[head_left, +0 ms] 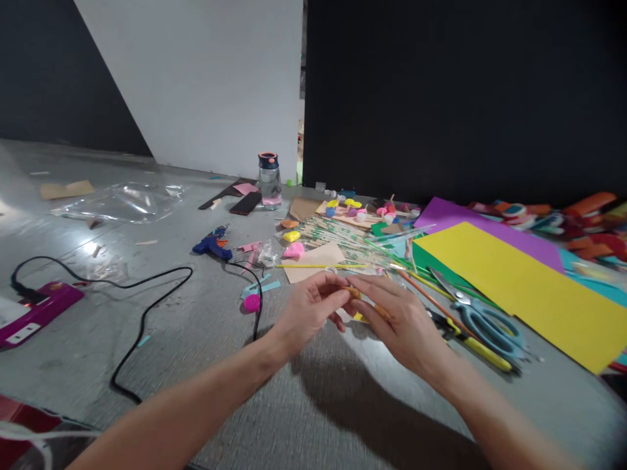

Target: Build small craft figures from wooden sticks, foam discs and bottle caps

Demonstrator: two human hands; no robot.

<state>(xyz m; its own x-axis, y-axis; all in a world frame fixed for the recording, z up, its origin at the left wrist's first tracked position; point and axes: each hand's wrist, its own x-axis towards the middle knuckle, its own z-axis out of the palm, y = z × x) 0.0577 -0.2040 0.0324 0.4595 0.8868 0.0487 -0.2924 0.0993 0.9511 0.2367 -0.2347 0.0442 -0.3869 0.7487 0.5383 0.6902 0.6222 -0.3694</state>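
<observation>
Both hands are working close together over the grey table (215,391), at the near edge of the craft supplies. The left hand (311,310) is pinching a small orange-brown piece (353,293) between thumb and fingers; the right hand (404,320) is gripping the same piece from the other side, its fingers partly hiding it. The exact outline of the piece is remaining unreadable, being small and partly covered. Just beyond the hands, a tan paper sheet (323,253) is lying flat, with a thin yellow stick (298,266) crossing it. A pink lump (294,250) is sitting beside the sheet, and a bundle of green-and-white sticks (337,236) is spreading behind it. To the right, blue-handled scissors (490,326) are lying open beside a yellow sheet (524,287), which is partly covering a purple sheet (494,225); a yellow-handled tool (482,352) is lying near the right hand. To the left, a magenta disc (251,303) is resting near a black cord (260,303) that is running from a blue glue gun (213,247). Farther back, a clear bottle (270,183) is standing upright.
</observation>
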